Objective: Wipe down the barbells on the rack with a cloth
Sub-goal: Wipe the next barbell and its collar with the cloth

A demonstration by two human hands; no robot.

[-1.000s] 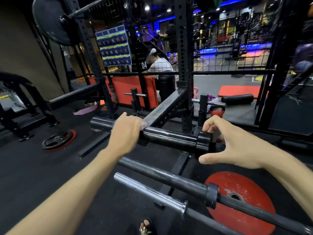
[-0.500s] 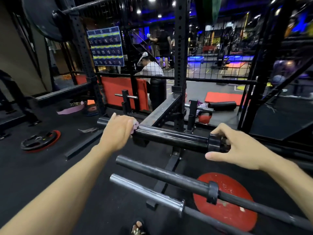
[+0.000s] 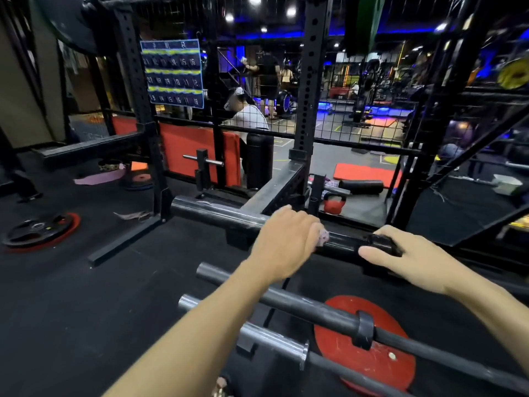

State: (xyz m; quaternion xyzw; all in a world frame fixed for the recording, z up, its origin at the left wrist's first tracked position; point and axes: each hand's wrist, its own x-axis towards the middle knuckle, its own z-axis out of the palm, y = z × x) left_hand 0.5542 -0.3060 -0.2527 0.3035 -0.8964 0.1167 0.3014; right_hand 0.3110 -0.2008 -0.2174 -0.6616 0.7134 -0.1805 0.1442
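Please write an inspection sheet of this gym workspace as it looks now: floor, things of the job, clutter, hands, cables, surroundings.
Surface: dark floor.
Job's things: three barbells side by side; top barbell black, middle barbell grey, near barbell silver. Pink cloth on the top barbell.
Clutter: red plate under the bars; black plate at left; red kettlebell; pink mat.
Hands: left hand grips the cloth around the top barbell; right hand rests on its collar, fingers fairly straight.
Cables: nothing seen.
Surroundings: black rack post, wire mesh, number chart, seated person behind.
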